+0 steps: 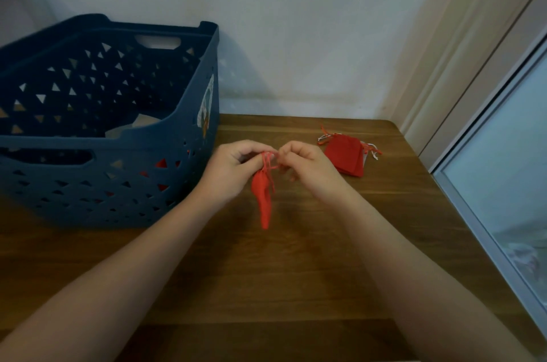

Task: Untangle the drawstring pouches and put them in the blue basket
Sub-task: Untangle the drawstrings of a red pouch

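On the wooden bench [296, 258], both hands, left hand [233, 172] and right hand [307, 166], pinch the strings of a hanging red pouch [262, 199], probably loosening a knot; the blue basket [165, 184] waits just left.

head view; worn high; faces forward-down; near table [296, 273]

A home: wooden table [296, 273], painted wall [296, 21], window [503, 184].
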Tool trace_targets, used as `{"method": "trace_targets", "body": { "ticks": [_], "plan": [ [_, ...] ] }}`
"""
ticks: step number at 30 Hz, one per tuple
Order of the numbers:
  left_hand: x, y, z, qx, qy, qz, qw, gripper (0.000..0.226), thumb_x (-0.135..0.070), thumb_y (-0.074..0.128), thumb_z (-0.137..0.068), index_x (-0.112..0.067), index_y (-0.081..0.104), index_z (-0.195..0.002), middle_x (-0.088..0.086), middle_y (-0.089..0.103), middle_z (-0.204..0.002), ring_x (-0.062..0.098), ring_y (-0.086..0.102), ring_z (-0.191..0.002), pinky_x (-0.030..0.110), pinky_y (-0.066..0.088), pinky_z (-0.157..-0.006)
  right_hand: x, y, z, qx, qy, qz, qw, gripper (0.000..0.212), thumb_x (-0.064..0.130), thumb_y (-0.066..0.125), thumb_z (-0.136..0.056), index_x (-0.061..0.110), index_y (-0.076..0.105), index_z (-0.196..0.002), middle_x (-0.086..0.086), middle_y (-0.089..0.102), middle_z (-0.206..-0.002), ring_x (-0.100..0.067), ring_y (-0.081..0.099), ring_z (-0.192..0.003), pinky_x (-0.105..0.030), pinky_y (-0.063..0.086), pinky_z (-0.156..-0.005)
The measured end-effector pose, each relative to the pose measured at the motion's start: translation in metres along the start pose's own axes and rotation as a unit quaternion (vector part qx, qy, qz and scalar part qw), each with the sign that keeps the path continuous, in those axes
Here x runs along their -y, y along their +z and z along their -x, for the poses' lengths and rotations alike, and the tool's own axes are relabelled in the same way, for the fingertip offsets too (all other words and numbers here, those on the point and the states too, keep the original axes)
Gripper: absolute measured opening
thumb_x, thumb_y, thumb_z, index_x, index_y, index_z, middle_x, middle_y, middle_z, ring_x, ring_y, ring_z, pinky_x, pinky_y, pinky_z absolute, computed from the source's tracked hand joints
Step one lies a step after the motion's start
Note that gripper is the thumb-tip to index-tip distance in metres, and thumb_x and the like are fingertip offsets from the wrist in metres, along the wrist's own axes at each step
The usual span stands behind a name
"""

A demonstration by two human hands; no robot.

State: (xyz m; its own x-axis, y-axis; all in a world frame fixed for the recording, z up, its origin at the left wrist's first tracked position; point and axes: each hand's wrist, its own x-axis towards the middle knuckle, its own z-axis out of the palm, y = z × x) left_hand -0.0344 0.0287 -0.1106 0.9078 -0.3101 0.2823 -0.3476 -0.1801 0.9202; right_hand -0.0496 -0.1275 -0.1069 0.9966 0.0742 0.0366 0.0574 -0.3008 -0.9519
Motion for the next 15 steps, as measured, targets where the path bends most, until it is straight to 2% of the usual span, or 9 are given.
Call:
{"method": "trace_targets", "body": {
  "ticks": [2, 3, 5, 7, 9, 12, 15],
  "plan": [
    [0.003, 0.000, 0.002, 0.020, 0.006, -0.016, 1.000, 0.020, -0.003, 0.061, -0.087, -0.020, 0.070, -0.091, -0.007, 0.063, -0.075, 0.001, 0.060, -0.063, 0.015, 0.049, -0.060, 0.003, -0.005, -0.003, 0.003, 0.005, 0.081, 0.997, 0.027, 0.015, 0.044, -0.091, 0.020, 0.053, -0.065, -0.001, 0.053, -0.069, -0.014, 0.048, -0.068, -0.031, 0.038, -0.067],
    [0.003, 0.000, 0.003, 0.029, 0.009, -0.020, 0.999, 0.021, -0.003, 0.061, -0.087, -0.022, 0.070, -0.090, -0.008, 0.061, -0.073, 0.000, 0.059, -0.062, 0.014, 0.047, -0.059, 0.005, -0.008, -0.003, 0.022, 0.035, 0.054, 0.998, 0.027, 0.017, 0.040, -0.091, 0.017, 0.052, -0.066, -0.003, 0.052, -0.070, -0.015, 0.049, -0.069, -0.032, 0.040, -0.068],
    [0.002, 0.001, 0.003, 0.034, 0.019, -0.020, 0.999, 0.022, -0.002, 0.060, -0.087, -0.023, 0.070, -0.090, -0.009, 0.060, -0.075, -0.002, 0.059, -0.066, 0.013, 0.047, -0.062, 0.008, -0.011, 0.001, 0.098, 0.115, -0.088, 0.985, 0.028, 0.013, 0.032, -0.091, 0.013, 0.047, -0.067, -0.004, 0.048, -0.069, -0.016, 0.050, -0.068, -0.031, 0.043, -0.068],
    [0.001, 0.003, 0.002, 0.032, 0.026, -0.020, 0.999, 0.021, -0.003, 0.061, -0.086, -0.022, 0.070, -0.091, -0.008, 0.061, -0.077, -0.003, 0.061, -0.069, 0.013, 0.048, -0.065, 0.007, -0.012, 0.004, 0.141, 0.135, -0.186, 0.963, 0.028, 0.012, 0.027, -0.088, 0.013, 0.042, -0.064, -0.002, 0.046, -0.066, -0.013, 0.050, -0.064, -0.028, 0.043, -0.064],
    [0.000, 0.005, 0.003, 0.031, 0.023, -0.016, 0.999, 0.021, -0.005, 0.062, -0.086, -0.024, 0.070, -0.089, -0.009, 0.062, -0.077, -0.002, 0.061, -0.071, 0.014, 0.049, -0.067, 0.002, -0.011, 0.007, 0.128, 0.129, -0.221, 0.958, 0.028, 0.014, 0.030, -0.087, 0.014, 0.044, -0.064, -0.001, 0.051, -0.066, -0.013, 0.050, -0.066, -0.029, 0.041, -0.066],
    [0.002, 0.008, 0.005, 0.019, 0.002, -0.001, 1.000, 0.018, -0.009, 0.062, -0.086, -0.025, 0.070, -0.085, -0.010, 0.065, -0.075, -0.001, 0.062, -0.072, 0.015, 0.049, -0.067, -0.007, -0.009, 0.007, 0.061, 0.101, -0.218, 0.969, 0.027, 0.014, 0.039, -0.089, 0.014, 0.055, -0.066, 0.000, 0.057, -0.070, -0.014, 0.052, -0.071, -0.032, 0.042, -0.072],
    [0.001, 0.010, 0.006, 0.035, -0.044, 0.026, 0.998, 0.017, -0.017, 0.054, -0.092, -0.021, 0.067, -0.082, -0.011, 0.065, -0.074, 0.003, 0.062, -0.074, 0.016, 0.047, -0.070, -0.009, -0.004, 0.007, 0.030, 0.108, -0.286, 0.952, 0.028, 0.015, 0.039, -0.089, 0.016, 0.049, -0.064, 0.000, 0.054, -0.069, -0.012, 0.048, -0.064, -0.026, 0.041, -0.062]
  ]
}}
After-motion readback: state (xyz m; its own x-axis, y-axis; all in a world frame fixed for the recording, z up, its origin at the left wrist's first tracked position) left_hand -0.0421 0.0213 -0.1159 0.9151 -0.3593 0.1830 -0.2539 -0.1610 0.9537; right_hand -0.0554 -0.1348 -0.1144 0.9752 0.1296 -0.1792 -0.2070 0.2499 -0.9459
